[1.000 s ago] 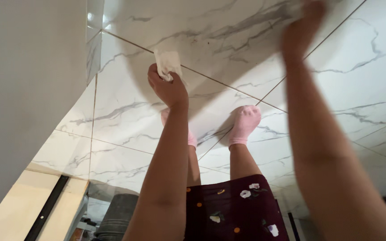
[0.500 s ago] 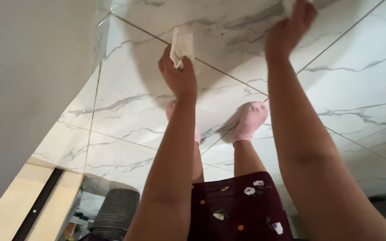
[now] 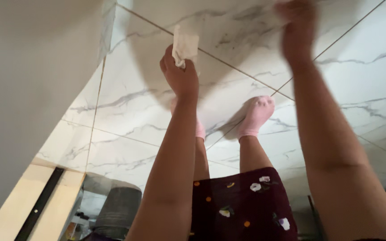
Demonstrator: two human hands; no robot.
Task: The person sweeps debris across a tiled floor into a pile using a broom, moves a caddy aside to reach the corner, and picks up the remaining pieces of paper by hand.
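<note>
Marble-look floor [image 3: 126, 102] filled the view, grey wall [image 3: 27, 89] at left. I saw the left hand [image 3: 180, 76] fisted tight on a white tissue [image 3: 185, 44], which stuck up past the knuckles, long axis pointing away along the arm. Pink socks [image 3: 255, 117] stood between the arms. Right hand [image 3: 296, 27] was blurred at the floor, well apart from the tissue; couldn't tell its grip.

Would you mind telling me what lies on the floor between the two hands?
In the head view, only bare marble-look floor tile with a diagonal grout line lies between the left hand, which holds a white cloth, and the blurred right hand.
</note>
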